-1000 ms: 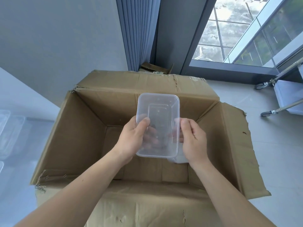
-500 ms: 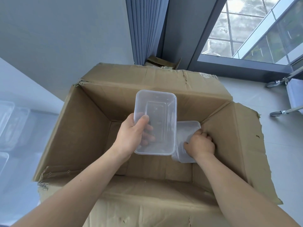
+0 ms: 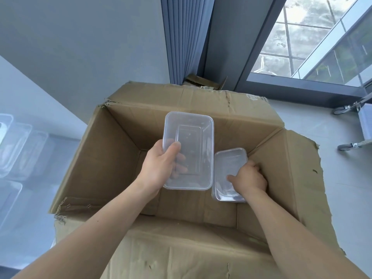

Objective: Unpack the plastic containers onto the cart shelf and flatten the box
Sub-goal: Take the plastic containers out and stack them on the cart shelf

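Note:
A large open cardboard box [image 3: 112, 158] stands in front of me with its flaps spread. My left hand [image 3: 159, 168] grips a clear rectangular plastic container [image 3: 193, 137] over the box, thumb on top and fingers showing through the plastic beneath. Lower in the box, by its right wall, my right hand [image 3: 249, 178] grips a second clear container [image 3: 227, 168] along its right edge. Little else shows on the box floor.
Several clear containers [image 3: 14, 146] lie on a pale shelf at the left edge. A flattened cardboard piece [image 3: 203, 82] leans at the wall behind the box. A wheeled cart [image 3: 360, 125] stands on the tiled floor at the right, below a window.
My right hand let go of the container I hold up and dropped into the box, where it now grips a second container. The left hand keeps the first one raised.

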Demonstrator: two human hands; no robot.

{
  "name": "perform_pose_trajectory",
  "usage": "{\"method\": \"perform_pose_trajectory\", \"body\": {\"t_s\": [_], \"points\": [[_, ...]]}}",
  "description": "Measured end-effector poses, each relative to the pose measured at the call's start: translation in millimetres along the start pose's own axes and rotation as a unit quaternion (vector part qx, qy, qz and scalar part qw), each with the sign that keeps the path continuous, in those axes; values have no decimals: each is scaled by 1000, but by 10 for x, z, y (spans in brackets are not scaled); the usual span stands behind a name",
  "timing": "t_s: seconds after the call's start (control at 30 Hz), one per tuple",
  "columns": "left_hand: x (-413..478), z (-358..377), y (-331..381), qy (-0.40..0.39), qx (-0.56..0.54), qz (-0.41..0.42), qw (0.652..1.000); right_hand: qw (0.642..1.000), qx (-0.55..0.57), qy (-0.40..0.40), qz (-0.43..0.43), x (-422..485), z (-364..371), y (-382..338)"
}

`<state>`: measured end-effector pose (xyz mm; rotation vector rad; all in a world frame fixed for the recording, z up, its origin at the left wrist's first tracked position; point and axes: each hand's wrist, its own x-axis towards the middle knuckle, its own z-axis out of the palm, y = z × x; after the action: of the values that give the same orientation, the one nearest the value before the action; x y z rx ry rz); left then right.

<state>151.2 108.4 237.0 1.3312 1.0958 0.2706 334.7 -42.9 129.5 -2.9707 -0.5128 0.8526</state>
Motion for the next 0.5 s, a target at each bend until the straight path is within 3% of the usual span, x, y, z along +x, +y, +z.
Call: {"method": "perform_pose_trajectory", "body": {"t_s": [0.2, 0.33, 0.5], "points": [[-293, -26, 154, 13, -8, 20, 1000, 987, 158, 0, -23, -223, -266, 63], [-588, -201, 195, 38, -39, 50, 997, 942, 315, -26, -111, -554, -394, 71], [-935, -615, 115, 99, -72, 74, 990, 899, 373, -11, -228, -1102, -570, -80]]}}
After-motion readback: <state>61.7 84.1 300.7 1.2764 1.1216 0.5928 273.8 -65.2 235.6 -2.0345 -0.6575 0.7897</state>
